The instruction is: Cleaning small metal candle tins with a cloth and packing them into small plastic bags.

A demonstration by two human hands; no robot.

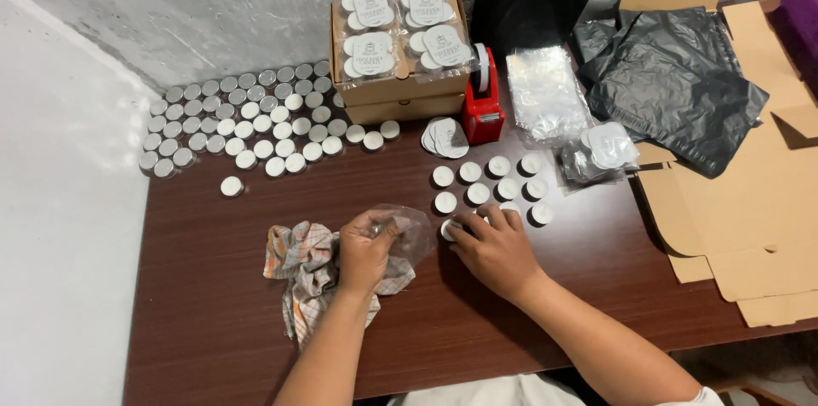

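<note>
My left hand (pixel 366 250) holds a small clear plastic bag (pixel 407 231) just above a checked cloth (pixel 300 270) on the dark brown table (pixel 213 287). My right hand (pixel 494 248) rests on the table with its fingertips closed on a white tealight candle (pixel 450 229). That candle lies at the near edge of a loose group of several tealights (pixel 498 189) set out in rows beyond my right hand.
A large mass of tealights (pixel 243 120) fills the back left. Behind stand a cardboard box of bagged candles (pixel 400 44), a red tape dispenser (pixel 483 108), round labels (pixel 445 138), clear bags (pixel 545 91), black plastic bags (pixel 682 82) and flat cardboard (pixel 750 218).
</note>
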